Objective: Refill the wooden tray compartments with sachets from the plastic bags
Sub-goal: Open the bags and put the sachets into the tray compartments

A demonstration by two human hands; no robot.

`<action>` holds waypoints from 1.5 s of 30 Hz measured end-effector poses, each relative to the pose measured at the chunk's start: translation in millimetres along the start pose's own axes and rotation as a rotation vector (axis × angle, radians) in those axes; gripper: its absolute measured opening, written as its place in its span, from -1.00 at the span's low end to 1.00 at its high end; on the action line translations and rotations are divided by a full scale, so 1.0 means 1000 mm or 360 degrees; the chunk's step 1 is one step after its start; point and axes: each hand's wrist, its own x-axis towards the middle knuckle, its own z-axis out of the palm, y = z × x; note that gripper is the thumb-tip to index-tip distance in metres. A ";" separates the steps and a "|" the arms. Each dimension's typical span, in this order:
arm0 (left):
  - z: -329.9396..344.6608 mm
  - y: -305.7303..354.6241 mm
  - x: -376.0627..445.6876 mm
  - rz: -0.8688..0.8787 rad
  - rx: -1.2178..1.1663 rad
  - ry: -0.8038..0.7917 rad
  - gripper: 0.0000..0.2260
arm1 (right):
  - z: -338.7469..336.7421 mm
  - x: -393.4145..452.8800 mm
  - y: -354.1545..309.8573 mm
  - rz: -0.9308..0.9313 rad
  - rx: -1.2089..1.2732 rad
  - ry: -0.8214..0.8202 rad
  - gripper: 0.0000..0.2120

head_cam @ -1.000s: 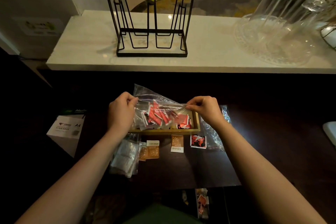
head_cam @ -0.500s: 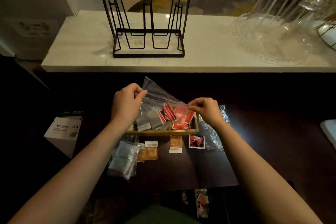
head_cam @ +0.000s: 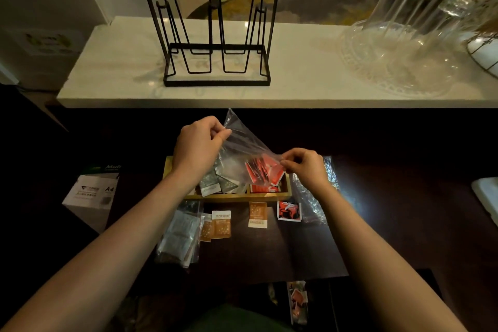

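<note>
A clear plastic bag (head_cam: 242, 143) hangs tilted over the wooden tray (head_cam: 237, 196), its left corner high. My left hand (head_cam: 198, 145) pinches that raised corner, and my right hand (head_cam: 304, 167) pinches the lower right corner. Red sachets (head_cam: 262, 170) have slid to the bag's low right end, above the tray's right compartment. Grey sachets (head_cam: 215, 183) fill the tray's middle compartment. The tray's left end is hidden behind my left wrist.
In front of the tray lie orange sachets (head_cam: 222, 224), another orange one (head_cam: 258, 214), a red sachet (head_cam: 289, 211), a bag of grey sachets (head_cam: 179, 234) and a crumpled bag (head_cam: 312, 197). A white A4 box (head_cam: 91, 197) stands left. On the marble ledge are a wire rack (head_cam: 215, 32) and glasses (head_cam: 409, 35).
My left hand has lifted its corner of the bag, tilting it. The red sachets have slid down to the right end of the bag, near my right hand.
</note>
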 end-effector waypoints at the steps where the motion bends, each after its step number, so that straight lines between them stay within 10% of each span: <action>1: 0.000 0.002 0.000 0.0015 0.0006 -0.0005 -0.85 | 0.000 0.000 0.000 -0.0003 0.0016 0.0012 -0.95; 34: -0.018 0.019 -0.001 0.0143 -0.0206 0.0086 -0.87 | -0.008 -0.009 -0.010 0.0005 0.0193 0.0289 -0.92; 45: -0.013 0.007 -0.009 -0.0053 -0.0731 -0.0067 -0.92 | -0.025 -0.023 -0.021 0.0401 0.1362 -0.0263 -0.69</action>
